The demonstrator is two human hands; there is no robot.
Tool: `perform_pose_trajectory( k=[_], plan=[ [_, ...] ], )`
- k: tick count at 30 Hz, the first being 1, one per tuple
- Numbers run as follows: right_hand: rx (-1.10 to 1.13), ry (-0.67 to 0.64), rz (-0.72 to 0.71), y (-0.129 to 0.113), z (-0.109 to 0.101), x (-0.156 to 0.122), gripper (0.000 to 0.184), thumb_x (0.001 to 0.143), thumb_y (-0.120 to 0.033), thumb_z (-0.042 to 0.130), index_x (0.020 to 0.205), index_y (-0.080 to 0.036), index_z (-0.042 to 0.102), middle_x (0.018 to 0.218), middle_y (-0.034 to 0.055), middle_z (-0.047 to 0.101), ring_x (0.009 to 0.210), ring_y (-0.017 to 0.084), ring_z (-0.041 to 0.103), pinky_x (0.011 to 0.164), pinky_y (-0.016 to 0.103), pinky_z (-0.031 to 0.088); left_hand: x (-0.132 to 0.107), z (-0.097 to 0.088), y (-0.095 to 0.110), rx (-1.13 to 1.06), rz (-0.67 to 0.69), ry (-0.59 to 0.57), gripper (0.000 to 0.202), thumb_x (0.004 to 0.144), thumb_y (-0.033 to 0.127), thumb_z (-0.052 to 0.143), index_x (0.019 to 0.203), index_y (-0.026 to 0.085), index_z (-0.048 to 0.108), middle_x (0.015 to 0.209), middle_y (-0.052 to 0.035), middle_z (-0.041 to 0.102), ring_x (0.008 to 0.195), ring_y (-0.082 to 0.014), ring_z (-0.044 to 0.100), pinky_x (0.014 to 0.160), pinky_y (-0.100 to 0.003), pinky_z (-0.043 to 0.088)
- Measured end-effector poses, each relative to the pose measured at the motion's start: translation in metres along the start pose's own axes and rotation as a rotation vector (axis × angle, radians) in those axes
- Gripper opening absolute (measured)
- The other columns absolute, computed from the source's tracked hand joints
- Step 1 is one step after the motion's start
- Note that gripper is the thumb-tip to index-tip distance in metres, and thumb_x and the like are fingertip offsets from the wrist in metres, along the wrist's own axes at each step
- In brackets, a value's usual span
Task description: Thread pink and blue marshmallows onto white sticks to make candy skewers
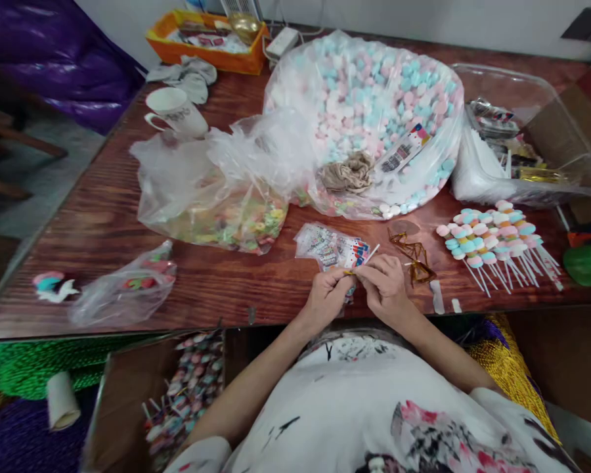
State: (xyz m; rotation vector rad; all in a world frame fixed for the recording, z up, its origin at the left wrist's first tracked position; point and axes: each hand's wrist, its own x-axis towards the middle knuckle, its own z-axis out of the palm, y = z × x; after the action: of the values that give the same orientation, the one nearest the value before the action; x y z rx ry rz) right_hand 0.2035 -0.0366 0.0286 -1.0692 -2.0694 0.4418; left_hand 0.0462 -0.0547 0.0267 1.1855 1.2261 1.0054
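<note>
My left hand [329,297] and my right hand [387,284] meet at the table's front edge, fingertips pinched close together. Between them a thin gold tie [349,272] shows at the left fingertips, and a white stick [373,253] sticks up by the right fingers. A bit of clear printed wrapping [350,291] hangs below; most of what it holds is hidden by the hands. Just beyond lie printed clear bags [332,247]. To the right are loose gold twist ties [416,257] and a pile of marshmallow skewers [492,236] on white sticks.
A big bag of pastel marshmallows [369,98] fills the back, with a brown cloth [349,172] on it. Left are a bag of gummy candies [226,220], a smaller bag [128,289] and a mug [176,112]. A clear bin [536,190] stands right, near green tape [584,265].
</note>
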Motion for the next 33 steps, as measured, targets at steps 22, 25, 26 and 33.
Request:
perform_pose_trajectory(
  k=[22,25,26,33],
  plan=[
    [0.726,-0.024,0.531,-0.004,0.013,-0.014,0.014,0.08,-0.025,0.063,0.07,-0.017,0.059,0.06,-0.0045,0.053,0.053,0.008,0.044,0.053,0.021,0.036,-0.003,-0.007,-0.001,-0.132,-0.078,0.014,0.034,0.081,0.044,0.063,0.067,0.013,0.065,0.06,0.0019,0.055,0.053,-0.0071,0.047,0.051,-0.018,0.042],
    [0.604,-0.029,0.399,-0.004,0.013,-0.01,0.014,0.082,-0.022,0.06,0.068,-0.017,0.059,0.066,-0.0024,0.056,0.062,0.01,0.049,0.061,0.023,0.04,-0.003,-0.006,-0.002,-0.096,-0.038,0.016,0.032,0.079,0.044,0.064,0.072,0.013,0.069,0.066,0.0006,0.058,0.058,-0.0082,0.049,0.054,-0.019,0.043],
    [0.566,-0.04,0.361,-0.003,0.013,-0.009,0.014,0.082,-0.021,0.059,0.069,-0.017,0.059,0.066,-0.0021,0.056,0.062,0.01,0.05,0.062,0.024,0.041,-0.003,-0.007,-0.003,-0.101,-0.058,0.029,0.033,0.079,0.045,0.064,0.074,0.013,0.07,0.065,0.0006,0.058,0.057,-0.0081,0.049,0.053,-0.018,0.043],
    [0.557,-0.131,0.382,-0.001,0.009,-0.008,0.011,0.081,-0.019,0.059,0.069,-0.017,0.061,0.066,-0.0019,0.057,0.062,0.01,0.049,0.062,0.024,0.04,-0.002,-0.009,-0.006,-0.143,-0.256,0.013,0.03,0.076,0.042,0.062,0.068,0.014,0.065,0.052,0.0039,0.053,0.043,-0.0068,0.045,0.043,-0.018,0.037]
  ],
)
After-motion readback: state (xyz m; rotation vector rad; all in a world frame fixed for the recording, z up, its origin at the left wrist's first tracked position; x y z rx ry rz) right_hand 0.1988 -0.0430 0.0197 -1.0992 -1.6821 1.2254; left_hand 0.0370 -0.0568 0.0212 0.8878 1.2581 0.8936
